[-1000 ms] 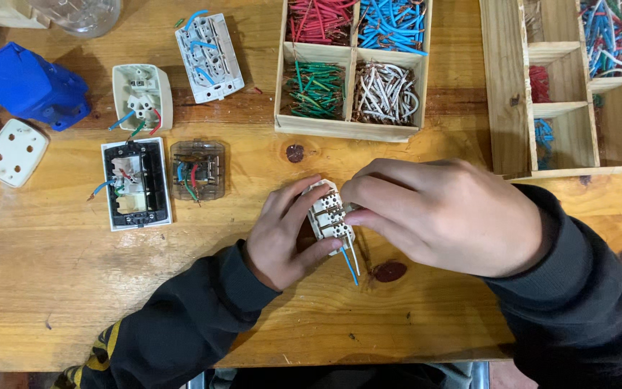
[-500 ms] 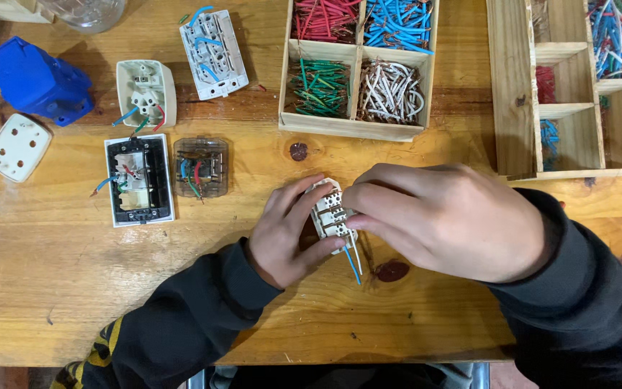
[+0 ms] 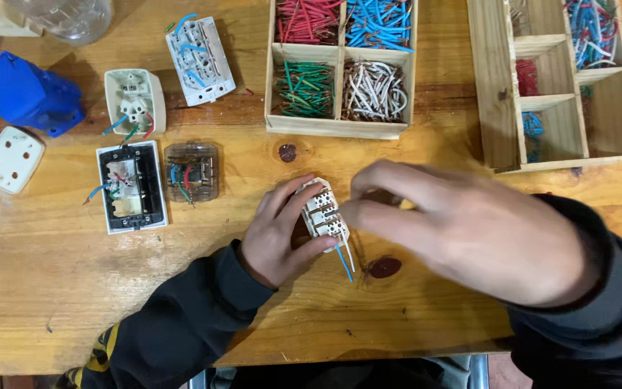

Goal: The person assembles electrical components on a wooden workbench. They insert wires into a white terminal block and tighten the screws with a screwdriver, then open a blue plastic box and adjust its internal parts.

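my left hand [image 3: 278, 234] pinches the white socket module [image 3: 323, 210] near table centre; my right hand [image 3: 462, 227] is blurred, fingers loosely curled beside it. i'd judge the blue wire [image 3: 343, 263] could slip out if jostled.

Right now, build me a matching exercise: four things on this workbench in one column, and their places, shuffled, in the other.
Things:
1. white switch module
2. blue plastic housing
3. green wire pieces
4. clear switch block

Places:
A. lower left compartment of the four-part wooden tray
B. far left of the table, above a white socket cover
C. held in the left hand
D. just right of the black-framed switch

Pairs: 1-C, 2-B, 3-A, 4-D
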